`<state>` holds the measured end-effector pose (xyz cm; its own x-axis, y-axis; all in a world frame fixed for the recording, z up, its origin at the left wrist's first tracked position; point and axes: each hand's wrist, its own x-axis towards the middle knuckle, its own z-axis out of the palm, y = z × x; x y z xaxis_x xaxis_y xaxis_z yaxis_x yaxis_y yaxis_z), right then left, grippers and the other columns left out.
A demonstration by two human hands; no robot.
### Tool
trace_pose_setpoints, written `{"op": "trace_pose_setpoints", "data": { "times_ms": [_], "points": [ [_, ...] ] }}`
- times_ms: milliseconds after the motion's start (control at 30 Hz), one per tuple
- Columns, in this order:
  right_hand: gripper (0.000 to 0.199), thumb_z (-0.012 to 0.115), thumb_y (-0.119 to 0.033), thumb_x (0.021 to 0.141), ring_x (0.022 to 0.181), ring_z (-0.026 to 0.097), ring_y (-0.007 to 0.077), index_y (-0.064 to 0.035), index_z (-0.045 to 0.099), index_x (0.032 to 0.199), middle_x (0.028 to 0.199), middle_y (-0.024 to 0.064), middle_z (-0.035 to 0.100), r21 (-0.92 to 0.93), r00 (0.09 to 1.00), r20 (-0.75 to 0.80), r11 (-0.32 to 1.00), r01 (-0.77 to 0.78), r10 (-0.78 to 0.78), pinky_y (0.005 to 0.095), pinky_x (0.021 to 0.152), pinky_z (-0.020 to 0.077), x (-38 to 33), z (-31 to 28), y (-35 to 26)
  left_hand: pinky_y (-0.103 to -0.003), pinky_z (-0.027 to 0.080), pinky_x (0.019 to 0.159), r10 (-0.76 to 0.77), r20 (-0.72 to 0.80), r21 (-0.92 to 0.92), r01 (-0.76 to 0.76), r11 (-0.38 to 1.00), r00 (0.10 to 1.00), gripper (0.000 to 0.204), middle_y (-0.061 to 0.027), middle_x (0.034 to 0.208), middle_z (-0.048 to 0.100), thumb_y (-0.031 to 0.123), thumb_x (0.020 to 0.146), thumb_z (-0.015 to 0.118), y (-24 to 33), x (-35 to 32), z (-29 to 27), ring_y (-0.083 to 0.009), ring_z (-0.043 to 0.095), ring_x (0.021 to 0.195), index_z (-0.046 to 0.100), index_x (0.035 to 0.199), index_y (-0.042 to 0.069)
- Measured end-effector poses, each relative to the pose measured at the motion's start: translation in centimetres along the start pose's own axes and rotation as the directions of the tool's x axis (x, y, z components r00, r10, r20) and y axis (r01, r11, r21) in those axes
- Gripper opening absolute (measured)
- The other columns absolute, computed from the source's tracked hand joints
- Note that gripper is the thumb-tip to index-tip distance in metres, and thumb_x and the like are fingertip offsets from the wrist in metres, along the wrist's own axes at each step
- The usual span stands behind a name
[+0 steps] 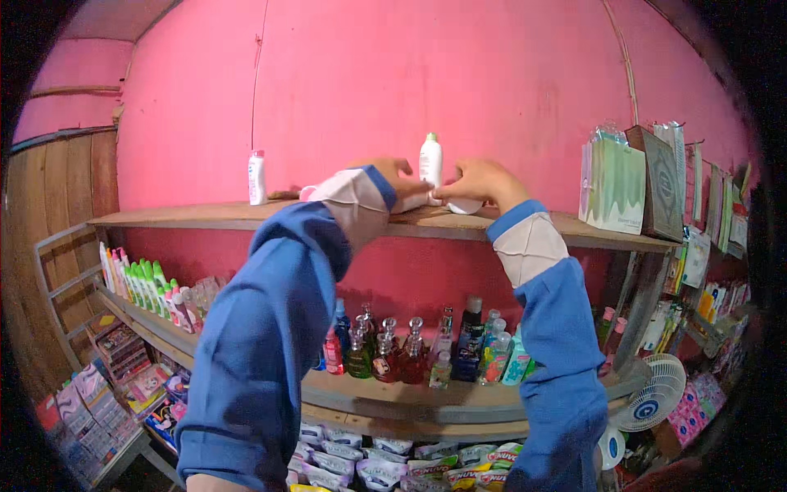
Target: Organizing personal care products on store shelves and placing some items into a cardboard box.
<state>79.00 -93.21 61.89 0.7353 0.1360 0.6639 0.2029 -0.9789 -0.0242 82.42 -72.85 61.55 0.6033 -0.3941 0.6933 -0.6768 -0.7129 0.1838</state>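
Both hands close around the base of a white green-capped bottle (430, 160) standing upright on the top wooden shelf (205, 215): left hand (398, 176), right hand (484, 180). A white pink-capped bottle (257, 176) stands well apart to the left.

The white bottle (430, 161) looks smooth, glossy plastic. The top shelf (205, 216) is rough, matt wood. Blue sleeves (270, 328) are soft cloth.

Two white bottles (430, 160) on the top shelf (188, 216), two hands (484, 180), one small white fan (656, 394), three wooden shelves
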Motion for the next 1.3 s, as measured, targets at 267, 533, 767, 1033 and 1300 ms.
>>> {"op": "trace_pose_setpoints", "data": {
  "times_ms": [267, 533, 767, 1033, 1300],
  "points": [
    [0.049, 0.075, -0.035, 0.059, 0.092, 0.061, 0.0311, -0.0078, 0.062, 0.097, 0.095, 0.0163, 0.064, -0.053, 0.935, -0.335, 0.993, 0.107, -0.118, 0.0381, 0.079, 0.048, -0.4, -0.9, 1.9, -0.04, 0.048, 0.085, 0.183, 0.257, 0.2, -0.237, 0.951, 0.949, 0.068, -0.0177, 0.107, 0.062, 0.033, 0.061, 0.078, -1.9, 3.5, 1.1, -0.0285, 0.06, 0.099, 0.055, 0.121, 0.01],
    [0.054, 0.077, -0.036, 0.056, 0.091, 0.063, 0.0275, -0.0091, 0.065, 0.101, 0.093, 0.0136, 0.066, -0.07, 0.975, 0.198, 0.993, -0.092, 0.104, 0.0367, 0.078, 0.0494, -0.5, -1.8, -1.7, -0.032, 0.051, 0.074, 0.144, -0.076, -0.055, -0.148, 0.987, 0.987, 0.059, -0.0135, 0.1, 0.062, 0.013, 0.069, 0.068, -4.3, -0.3, -8.9, -0.0207, 0.061, 0.087, 0.051, 0.125, 0.013],
    [0.06, 0.075, -0.037, 0.056, 0.093, 0.063, 0.0265, -0.0112, 0.063, 0.108, 0.1, 0.0118, 0.066, -0.024, 0.997, 0.08, 0.999, -0.022, 0.024, 0.0383, 0.081, 0.0498, -0.8, -2.3, 0.3, -0.031, 0.049, 0.069, -0.089, -0.542, -0.148, 0.01, 0.989, 0.835, 0.075, -0.0139, 0.092, 0.064, 0.026, 0.067, 0.071, -5.7, -11.9, -15.8, -0.0216, 0.063, 0.079, 0.041, 0.134, 0.015],
    [0.063, 0.073, -0.022, 0.06, 0.094, 0.059, 0.031, -0.0121, 0.054, 0.118, 0.109, 0.0104, 0.056, -0.075, 0.748, -0.645, 0.987, 0.142, -0.156, 0.041, 0.079, 0.0498, -7.6, -7.9, -2.8, -0.024, 0.044, 0.068, -0.326, -0.585, -0.625, -0.156, 0.765, 0.743, 0.059, -0.0064, 0.088, 0.062, 0.023, 0.074, 0.073, -9.4, -26.7, -13.3, -0.0117, 0.057, 0.08, 0.049, 0.123, 0.0],
    [0.047, 0.071, -0.018, 0.061, 0.087, 0.059, 0.0319, -0.0077, 0.054, 0.103, 0.102, 0.0142, 0.055, 0.061, 0.462, -0.657, 0.57, 0.82, -0.595, 0.0402, 0.073, 0.0507, -18.9, 1.9, -19.4, -0.051, 0.041, 0.094, -0.318, -0.241, -0.964, -0.265, -0.032, 0.917, 0.067, -0.0116, 0.14, 0.031, 0.047, 0.081, 0.058, -2.6, -40.5, 2.4, -0.0311, 0.044, 0.12, 0.038, 0.13, 0.006]
  ]
}}
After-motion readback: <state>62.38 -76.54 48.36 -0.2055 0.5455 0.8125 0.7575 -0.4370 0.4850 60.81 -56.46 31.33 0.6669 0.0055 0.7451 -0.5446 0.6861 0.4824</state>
